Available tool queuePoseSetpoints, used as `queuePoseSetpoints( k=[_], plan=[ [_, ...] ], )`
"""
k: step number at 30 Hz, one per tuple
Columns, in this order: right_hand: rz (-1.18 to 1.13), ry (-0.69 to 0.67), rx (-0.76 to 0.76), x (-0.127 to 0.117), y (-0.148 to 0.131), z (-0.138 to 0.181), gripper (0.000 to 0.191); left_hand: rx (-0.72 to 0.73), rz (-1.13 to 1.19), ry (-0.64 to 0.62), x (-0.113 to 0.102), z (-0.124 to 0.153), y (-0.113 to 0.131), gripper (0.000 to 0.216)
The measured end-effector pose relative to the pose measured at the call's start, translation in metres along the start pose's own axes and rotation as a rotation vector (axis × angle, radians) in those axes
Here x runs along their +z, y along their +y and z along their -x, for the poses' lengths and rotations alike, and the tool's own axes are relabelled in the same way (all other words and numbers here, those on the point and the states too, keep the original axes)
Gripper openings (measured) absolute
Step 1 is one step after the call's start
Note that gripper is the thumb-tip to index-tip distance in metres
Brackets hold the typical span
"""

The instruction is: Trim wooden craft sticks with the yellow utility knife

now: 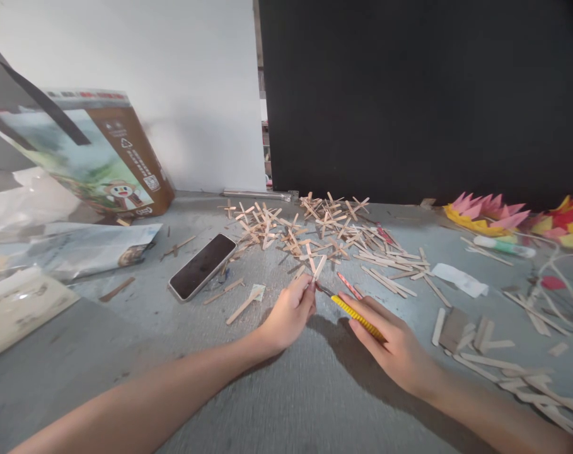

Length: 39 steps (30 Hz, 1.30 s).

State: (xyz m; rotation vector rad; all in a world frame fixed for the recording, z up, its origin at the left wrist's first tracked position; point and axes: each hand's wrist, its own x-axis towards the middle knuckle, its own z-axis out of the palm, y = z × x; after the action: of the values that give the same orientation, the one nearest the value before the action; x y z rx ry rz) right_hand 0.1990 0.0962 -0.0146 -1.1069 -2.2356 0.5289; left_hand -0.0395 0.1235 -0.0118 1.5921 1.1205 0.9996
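My left hand [290, 312] rests on the grey table and pinches crossed wooden sticks [314, 266] between its fingertips. My right hand [390, 343] grips a yellow-handled cutter [357, 315], whose tip points at the base of those sticks. Just beyond the hands lies a wide pile of small wooden stick crosses [309, 230]. Loose plain sticks [390, 277] lie scattered to the right of the pile.
A dark phone [202, 266] lies face up at the left. A brown printed bag [101, 157] and plastic packets [63, 249] stand at the far left. Pink and yellow paper flowers [487, 211], white cord [565, 290] and more sticks [503, 366] fill the right.
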Motion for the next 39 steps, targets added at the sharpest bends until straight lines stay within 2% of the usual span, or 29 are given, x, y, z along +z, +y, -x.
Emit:
queuePoseSetpoints(
  k=[24, 39],
  plan=[
    [0.052, 0.048, -0.013, 0.0000, -0.0024, 0.0012, 0.051, -0.022, 0.005, -0.053, -0.0031, -0.0010, -0.0010, 0.035],
    [0.067, 0.088, -0.018, 0.0020, -0.0011, 0.0021, 0.050, -0.014, -0.050, -0.028, -0.0021, 0.0003, 0.0003, 0.034]
  ],
)
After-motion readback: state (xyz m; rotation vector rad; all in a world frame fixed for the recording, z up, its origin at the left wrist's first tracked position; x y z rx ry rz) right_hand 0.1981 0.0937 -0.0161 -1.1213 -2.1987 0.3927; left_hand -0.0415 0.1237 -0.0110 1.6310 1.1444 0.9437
